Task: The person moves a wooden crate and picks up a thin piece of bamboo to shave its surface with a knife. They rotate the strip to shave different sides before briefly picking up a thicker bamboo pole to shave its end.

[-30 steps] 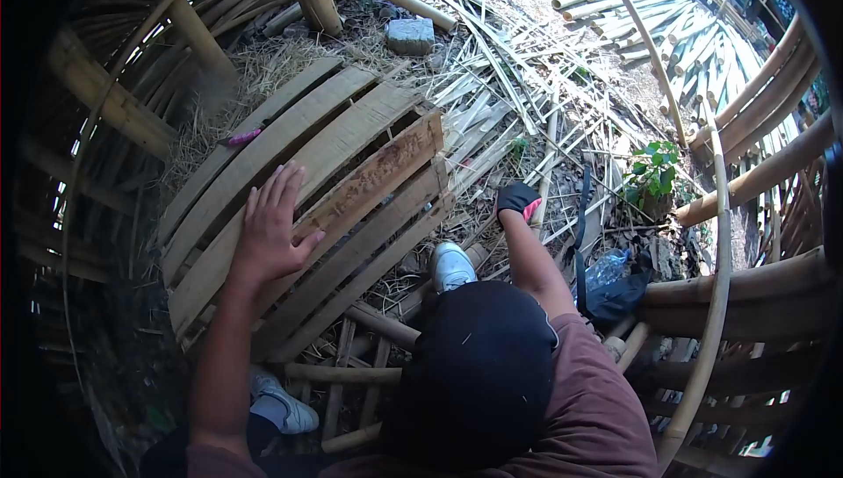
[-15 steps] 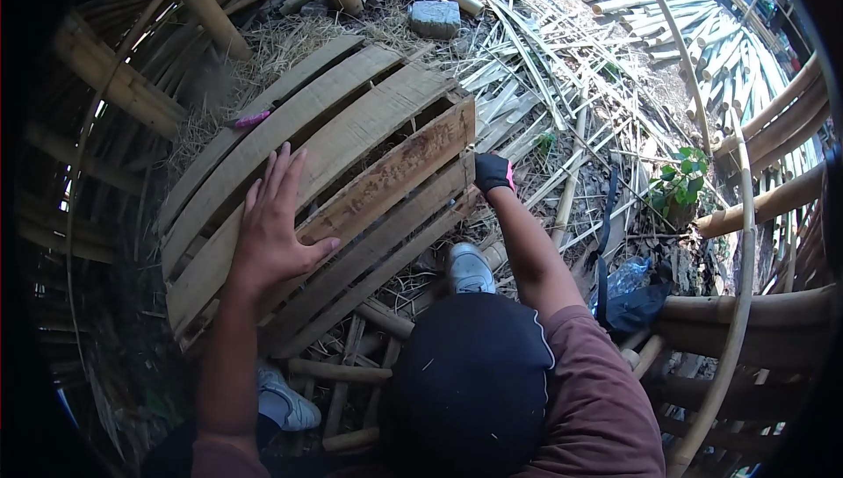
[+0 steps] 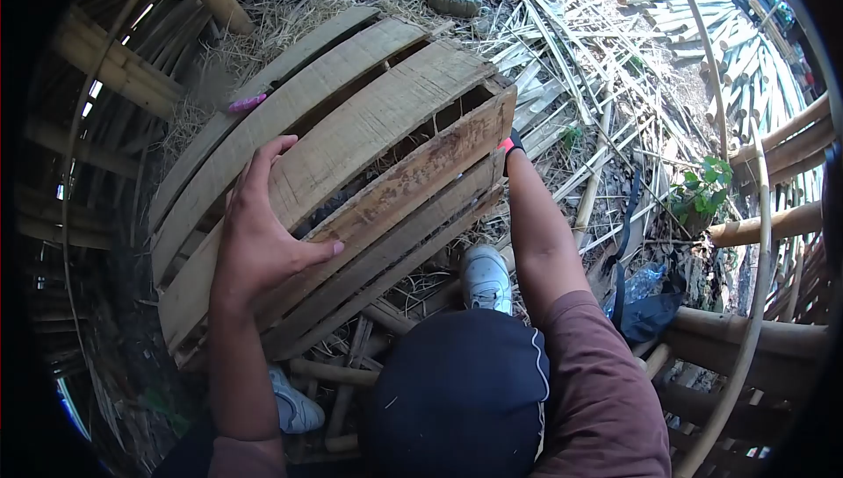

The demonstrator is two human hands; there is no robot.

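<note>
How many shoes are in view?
2: one shoe between the crate and the cap, the other shoe right of the left forearm. Both are partly covered.

No lettering, brand, number or sign can be read.
The brown blotches on one board of the wooden crate [image 3: 351,149] form no legible characters; the short pale mark on the dark cap [image 3: 457,390] is too small to make out, and the white shoe [image 3: 486,280] and dark bag [image 3: 652,318] show nothing readable.
</note>
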